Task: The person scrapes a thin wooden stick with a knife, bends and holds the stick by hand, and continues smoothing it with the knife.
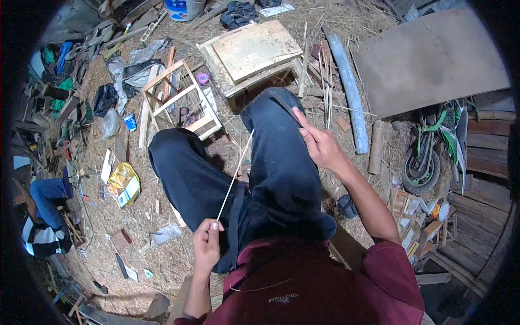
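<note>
My left hand (207, 242), low in the view beside my left thigh, is closed on the lower end of a thin pale stick (236, 174). The stick slants up between my knees, its far end free near my right knee. Over my right thigh, my right hand (320, 145) is closed on a dark, narrow, flat blade-like tool (284, 108). Its tip points up and left above the knee; my fingers hide the near end. Stick and tool are apart. Ahead of my knees stands a low wooden bench (254, 50) with shavings on its top.
A small wooden frame (179, 100) leans left of the bench. To the right lie a grey-blue pole (349, 92), a large board (433, 62) and a motorbike (428, 146). A yellow bag (124, 183) lies on the littered ground. Another person (46, 208) is at far left.
</note>
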`<control>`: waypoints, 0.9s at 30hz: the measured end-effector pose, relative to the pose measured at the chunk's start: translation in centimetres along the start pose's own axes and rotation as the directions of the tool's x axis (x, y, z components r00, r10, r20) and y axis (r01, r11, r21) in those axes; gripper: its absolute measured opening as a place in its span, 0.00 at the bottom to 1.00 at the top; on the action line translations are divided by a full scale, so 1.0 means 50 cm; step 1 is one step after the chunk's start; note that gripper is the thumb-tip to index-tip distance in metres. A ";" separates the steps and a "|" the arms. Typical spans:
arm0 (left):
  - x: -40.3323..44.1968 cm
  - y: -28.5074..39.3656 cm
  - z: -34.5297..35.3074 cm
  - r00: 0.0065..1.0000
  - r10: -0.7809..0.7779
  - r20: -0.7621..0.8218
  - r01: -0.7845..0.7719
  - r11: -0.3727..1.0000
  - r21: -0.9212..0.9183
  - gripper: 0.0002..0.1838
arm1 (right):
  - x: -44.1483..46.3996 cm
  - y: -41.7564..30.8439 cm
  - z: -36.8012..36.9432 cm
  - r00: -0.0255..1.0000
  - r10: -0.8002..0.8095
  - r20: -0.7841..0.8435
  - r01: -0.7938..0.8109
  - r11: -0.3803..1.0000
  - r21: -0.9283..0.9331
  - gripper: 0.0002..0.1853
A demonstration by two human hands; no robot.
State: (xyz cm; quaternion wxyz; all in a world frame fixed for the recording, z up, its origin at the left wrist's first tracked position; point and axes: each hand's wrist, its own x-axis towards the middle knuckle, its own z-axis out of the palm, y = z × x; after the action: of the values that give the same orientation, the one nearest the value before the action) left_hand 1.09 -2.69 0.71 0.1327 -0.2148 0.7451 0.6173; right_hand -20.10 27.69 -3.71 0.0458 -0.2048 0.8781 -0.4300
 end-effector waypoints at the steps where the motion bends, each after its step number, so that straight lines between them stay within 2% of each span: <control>1: 0.005 0.003 0.004 0.999 0.045 -0.021 -0.045 0.999 0.022 0.12 | 0.002 -0.001 0.003 0.999 -0.035 -0.026 0.036 0.999 0.023 0.27; 3: 0.035 0.022 0.035 0.988 0.143 -0.058 -0.139 0.988 0.068 0.11 | 0.007 -0.012 0.008 0.987 -0.132 -0.091 0.135 0.990 0.033 0.27; 6: 0.100 0.057 0.101 0.966 0.256 -0.036 -0.255 0.967 0.018 0.08 | 0.011 -0.054 0.002 0.976 -0.213 -0.040 0.212 0.977 -0.036 0.27; 9: 0.167 0.105 0.163 0.974 0.228 0.010 -0.228 0.974 -0.006 0.10 | 0.007 -0.116 -0.020 0.958 -0.088 0.273 0.149 0.966 -0.212 0.29; 12: 0.196 0.089 0.178 0.974 0.228 0.010 -0.228 0.974 0.005 0.08 | 0.012 -0.099 -0.011 0.962 -0.010 0.273 0.075 0.970 -0.230 0.30; 17: 0.144 0.027 0.140 0.952 0.302 -0.047 -0.300 0.953 0.051 0.09 | 0.015 -0.073 0.002 0.981 -0.040 0.191 0.093 0.957 -0.276 0.30; 20: 0.094 -0.005 0.094 0.978 0.210 0.010 -0.210 0.976 0.053 0.10 | 0.018 -0.063 0.001 0.986 -0.048 0.159 0.090 0.959 -0.270 0.30; 23: 0.050 -0.007 0.055 0.995 0.082 0.051 -0.080 0.995 -0.052 0.11 | 0.025 -0.056 -0.002 0.992 -0.089 0.085 0.103 0.979 -0.173 0.29; 27: 0.035 -0.016 0.042 0.999 0.027 0.040 -0.020 0.982 -0.186 0.12 | 0.022 -0.044 -0.003 0.993 -0.045 0.105 0.057 0.992 -0.109 0.28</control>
State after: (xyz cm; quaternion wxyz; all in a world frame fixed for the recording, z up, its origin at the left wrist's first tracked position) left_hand -0.20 -1.04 -1.22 0.1204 -0.2044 0.6838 0.6900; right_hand -20.44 26.17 -1.81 0.0681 -0.2512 0.8918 -0.3700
